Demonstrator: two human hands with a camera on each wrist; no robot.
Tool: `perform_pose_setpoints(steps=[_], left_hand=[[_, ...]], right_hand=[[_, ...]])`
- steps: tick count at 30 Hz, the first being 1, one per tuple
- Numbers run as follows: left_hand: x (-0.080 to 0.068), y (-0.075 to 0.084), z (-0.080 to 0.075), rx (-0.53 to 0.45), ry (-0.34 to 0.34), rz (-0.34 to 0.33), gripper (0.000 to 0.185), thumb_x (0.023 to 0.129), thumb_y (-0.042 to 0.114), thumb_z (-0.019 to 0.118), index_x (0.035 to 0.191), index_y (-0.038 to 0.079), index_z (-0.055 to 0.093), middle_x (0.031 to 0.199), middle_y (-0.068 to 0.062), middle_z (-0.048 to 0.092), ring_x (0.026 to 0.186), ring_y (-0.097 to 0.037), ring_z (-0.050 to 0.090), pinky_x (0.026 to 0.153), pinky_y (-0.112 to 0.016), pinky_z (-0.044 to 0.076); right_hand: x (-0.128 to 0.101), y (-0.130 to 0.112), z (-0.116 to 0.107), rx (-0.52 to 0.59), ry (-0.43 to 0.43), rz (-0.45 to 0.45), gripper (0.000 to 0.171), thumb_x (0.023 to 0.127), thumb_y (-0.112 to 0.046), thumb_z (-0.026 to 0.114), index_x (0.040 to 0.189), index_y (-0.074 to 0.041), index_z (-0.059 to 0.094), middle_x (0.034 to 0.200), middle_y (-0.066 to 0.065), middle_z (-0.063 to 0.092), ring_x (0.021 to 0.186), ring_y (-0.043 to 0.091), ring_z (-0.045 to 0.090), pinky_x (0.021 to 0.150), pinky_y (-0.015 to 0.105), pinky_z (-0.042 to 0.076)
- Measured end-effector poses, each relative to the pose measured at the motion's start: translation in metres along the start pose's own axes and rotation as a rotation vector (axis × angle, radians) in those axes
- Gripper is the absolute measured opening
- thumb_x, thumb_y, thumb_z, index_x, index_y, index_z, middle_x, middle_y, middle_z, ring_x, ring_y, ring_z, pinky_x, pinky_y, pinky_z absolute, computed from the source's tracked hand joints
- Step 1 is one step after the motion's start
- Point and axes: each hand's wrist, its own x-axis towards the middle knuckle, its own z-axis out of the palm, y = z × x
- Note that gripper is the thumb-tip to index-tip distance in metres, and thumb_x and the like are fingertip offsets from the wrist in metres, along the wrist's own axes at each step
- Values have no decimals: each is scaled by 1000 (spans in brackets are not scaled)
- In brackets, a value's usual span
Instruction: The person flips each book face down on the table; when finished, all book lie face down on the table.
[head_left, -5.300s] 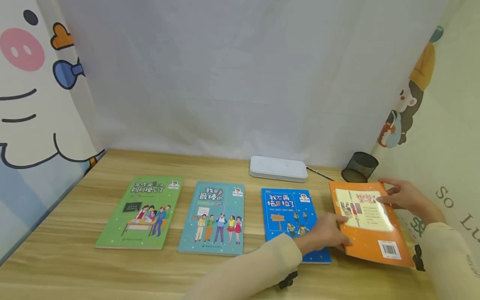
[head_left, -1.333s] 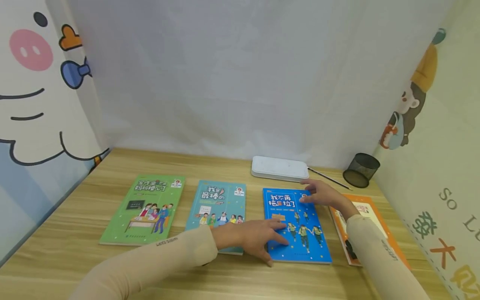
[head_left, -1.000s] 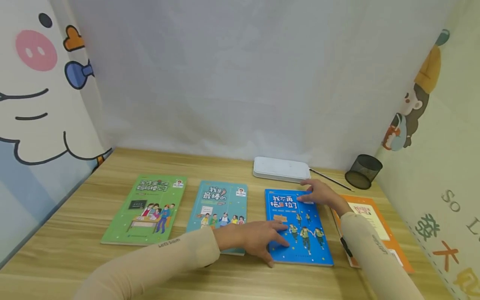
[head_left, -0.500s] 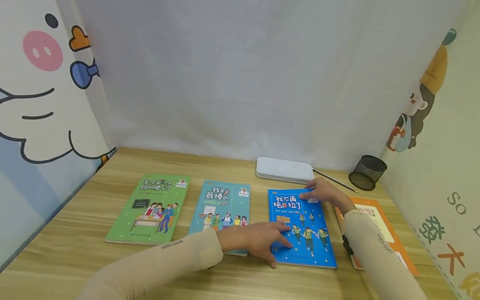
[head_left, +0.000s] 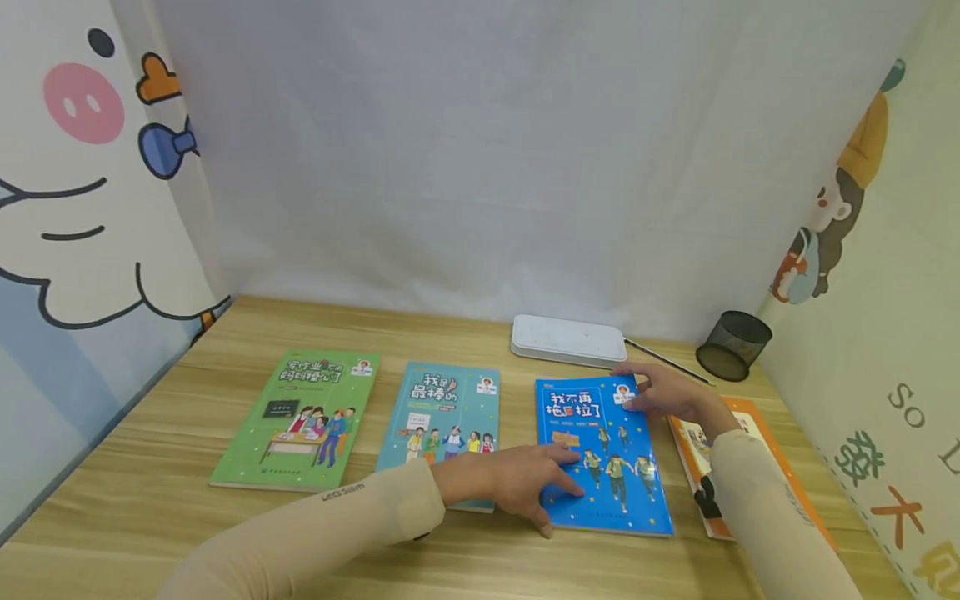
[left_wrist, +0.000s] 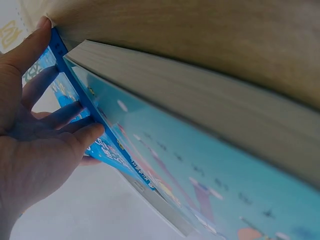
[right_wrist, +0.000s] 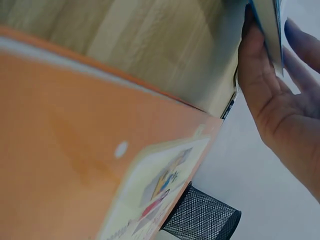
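Observation:
My left hand (head_left: 517, 479) rests at the left edge of a blue paperback book (head_left: 607, 433), fingers spread on its cover and thumb at its lower left corner. In the left wrist view, the fingers lie across the blue spine. My right hand (head_left: 667, 396) pinches the blue book's upper right corner; the right wrist view shows page edges (right_wrist: 270, 35) between thumb and fingers. Under my left wrist lies a teal book (head_left: 442, 400), partly hidden. An orange book (head_left: 690, 437) lies back cover up beneath my right forearm, which covers part of it.
A green book (head_left: 300, 425) lies at the left of the wooden table (head_left: 150, 517). Behind the books are a white case (head_left: 567, 339), a thin dark pencil-like stick (head_left: 667, 360) and a black mesh cup (head_left: 735, 344) lying tilted. A pale curtain stands behind.
Both hands first held the orange book, which now lies on the table. They moved left to the blue book. Lately the right hand shifted slightly right, and the blue book's upper right corner rose slightly.

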Motion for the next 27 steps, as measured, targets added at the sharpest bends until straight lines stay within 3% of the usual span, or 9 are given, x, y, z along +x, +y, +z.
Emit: perform_pose_setpoints(steps=[6,18,27], left_hand=[[0,-2,0,-6,4,2,59,84,41,79,139,27,60,162,-7,35,152,-26,29,121,-34,30],[2,1,-3,0,-1,1,59,83,41,81,137,27,62,161,-6,37,151,-24,31,121,-33,31],[2,1,-5,-21,71,7,55,86,40,78,137,27,62,159,-6,39,151,-24,31,120,-35,32]], right_hand=[[-1,3,-3,86,-52,18,72,95,-6,63,156,-4,26,138,32,52,109,30,67,92,46,58],[-10,-3,-5,155,-34,11,70,96,-6,63,156,-7,25,135,33,52,99,27,69,86,46,60],[-17,-5,-13,273,-44,-70,64,97,-8,62,151,-7,28,128,24,59,100,29,70,86,49,60]])
